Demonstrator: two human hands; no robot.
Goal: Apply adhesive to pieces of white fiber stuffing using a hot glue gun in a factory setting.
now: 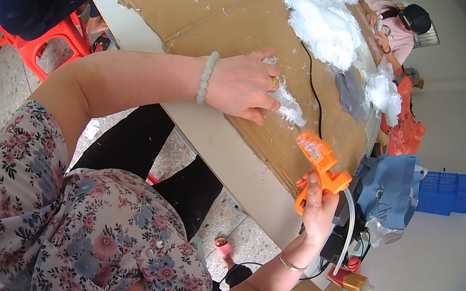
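Note:
My left hand (243, 87), wearing a pale beaded bracelet and a ring, is over a white fringed piece (291, 107) on the cardboard sheet. Its fingers curl down around the piece, and the palm hides part of it. In my right hand (319, 211) is an orange hot glue gun (318, 152), gripped by its handle. The nozzle points toward the far end of the white piece, with a small gap between them. A long translucent glue stick (349, 226) sticks out of the gun's back and bends downward.
Cardboard (220, 26) covers much of the table (259, 194). A black cable (313, 82) crosses it near white fluffy heaps (323, 23). A co-worker in pink (402, 41) sits beyond; another person is by a red stool (58, 44). Blue bag (386, 186) and blue crates (446, 192) stand right.

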